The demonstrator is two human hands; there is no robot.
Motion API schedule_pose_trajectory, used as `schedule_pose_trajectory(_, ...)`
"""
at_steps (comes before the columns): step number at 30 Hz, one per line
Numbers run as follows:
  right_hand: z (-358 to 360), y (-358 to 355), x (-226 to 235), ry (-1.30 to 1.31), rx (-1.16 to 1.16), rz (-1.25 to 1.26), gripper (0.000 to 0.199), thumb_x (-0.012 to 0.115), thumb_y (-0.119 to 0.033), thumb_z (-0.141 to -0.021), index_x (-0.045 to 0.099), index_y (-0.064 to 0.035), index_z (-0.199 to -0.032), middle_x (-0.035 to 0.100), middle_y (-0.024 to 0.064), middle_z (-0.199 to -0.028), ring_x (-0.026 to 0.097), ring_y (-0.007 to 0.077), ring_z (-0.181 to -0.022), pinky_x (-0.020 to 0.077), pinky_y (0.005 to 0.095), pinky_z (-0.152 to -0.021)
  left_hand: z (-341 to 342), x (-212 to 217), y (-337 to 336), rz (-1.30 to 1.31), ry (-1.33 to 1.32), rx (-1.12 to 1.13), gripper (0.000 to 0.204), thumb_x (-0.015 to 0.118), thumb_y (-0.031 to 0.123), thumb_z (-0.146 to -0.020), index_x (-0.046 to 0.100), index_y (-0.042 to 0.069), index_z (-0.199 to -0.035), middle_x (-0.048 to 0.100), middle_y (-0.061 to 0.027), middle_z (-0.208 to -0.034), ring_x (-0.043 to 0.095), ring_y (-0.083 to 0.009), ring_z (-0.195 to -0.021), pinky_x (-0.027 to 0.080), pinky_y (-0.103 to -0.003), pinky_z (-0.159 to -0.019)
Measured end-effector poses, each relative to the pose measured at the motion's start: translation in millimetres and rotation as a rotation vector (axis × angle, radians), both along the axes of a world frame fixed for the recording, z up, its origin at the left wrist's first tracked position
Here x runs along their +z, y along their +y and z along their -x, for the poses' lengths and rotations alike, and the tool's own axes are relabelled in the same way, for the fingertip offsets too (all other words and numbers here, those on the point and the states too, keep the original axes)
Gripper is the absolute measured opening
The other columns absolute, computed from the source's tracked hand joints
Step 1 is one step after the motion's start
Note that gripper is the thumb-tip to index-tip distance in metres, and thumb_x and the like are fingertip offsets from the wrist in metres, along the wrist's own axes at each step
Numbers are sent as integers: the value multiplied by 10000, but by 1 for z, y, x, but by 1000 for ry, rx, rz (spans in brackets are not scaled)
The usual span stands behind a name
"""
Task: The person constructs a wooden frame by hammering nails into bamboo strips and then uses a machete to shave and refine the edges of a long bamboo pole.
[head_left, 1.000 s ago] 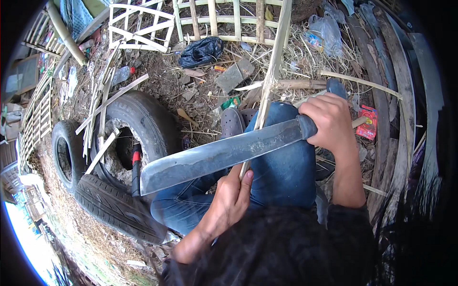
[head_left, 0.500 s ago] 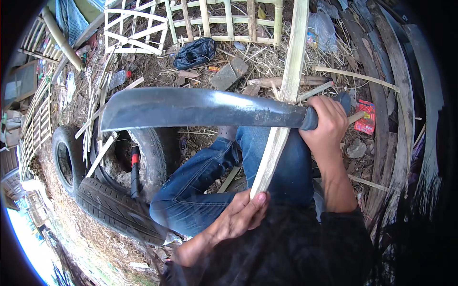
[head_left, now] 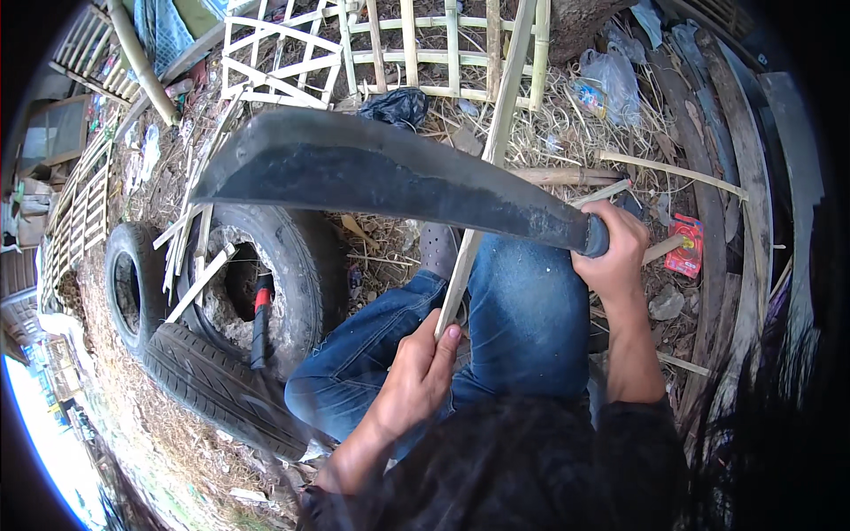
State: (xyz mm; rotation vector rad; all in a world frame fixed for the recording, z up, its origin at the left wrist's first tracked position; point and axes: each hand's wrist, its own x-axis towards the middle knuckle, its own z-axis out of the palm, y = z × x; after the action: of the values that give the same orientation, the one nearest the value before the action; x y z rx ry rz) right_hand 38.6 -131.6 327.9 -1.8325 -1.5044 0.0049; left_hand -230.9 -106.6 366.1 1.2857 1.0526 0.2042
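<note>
My right hand [head_left: 618, 252] is closed round the handle of a large machete [head_left: 372, 177]. Its wide dark blade stretches leftward across the view, the broad tip higher than the handle end. In my left hand [head_left: 416, 376] is the near end of a long pale bamboo strip [head_left: 461, 270], pinched between thumb and fingers. The strip slants up and away past my bent knee, and the blade lies across it, hiding a section. Whether blade and strip touch I cannot tell. My jeans [head_left: 531, 305] are just below the strip.
Old tyres [head_left: 301, 257] lie at left, with a red-and-black handled tool [head_left: 260, 323] against one. Bamboo lattice frames [head_left: 428, 57] stand at the far side. A black plastic bag [head_left: 396, 107], a red packet [head_left: 684, 246] and long boards [head_left: 748, 142] are on the littered ground.
My left hand has moved left and slightly up, and the bamboo strip has shifted left with it. The machete's tip has risen while its handle end has dropped a little to the right.
</note>
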Motion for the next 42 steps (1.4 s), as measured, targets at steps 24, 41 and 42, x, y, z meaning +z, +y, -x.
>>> schedule_pose_trajectory(24, 13, 37, 45, -393, 182, 178, 336, 728, -100, -516, 582, -79, -818, 612, 72, -715, 626, 275, -688, 486, 379, -642, -4, -11, 2, -125, -100, 34, 266, 413, 238, -1026, 507, 19, -907, 408, 47, -659, 353, -44, -591, 324, -235, -520)
schedule_pose_trajectory(41, 20, 33, 23, -58, 185, 85, 375, 754, -110, -520, 666, -62, -882, 685, 106, -822, 665, 293, -741, 504, 360, -662, -7, -16, 16, -102, -170, 149, 285, 370, 218, -1020, 514, 37, -1187, 416, 34, -776, 362, -41, -711, 319, -215, -625)
schedule_pose_trajectory(42, 22, 34, 23, -6, 184, 94, 372, 764, -113, -525, 660, -51, -877, 681, 117, -815, 664, 299, -734, 502, 359, -655, -7, -14, 17, -123, -191, 151, 299, 362, 222, -1022, 513, 33, -1198, 418, 32, -787, 363, -46, -719, 321, -214, -635)
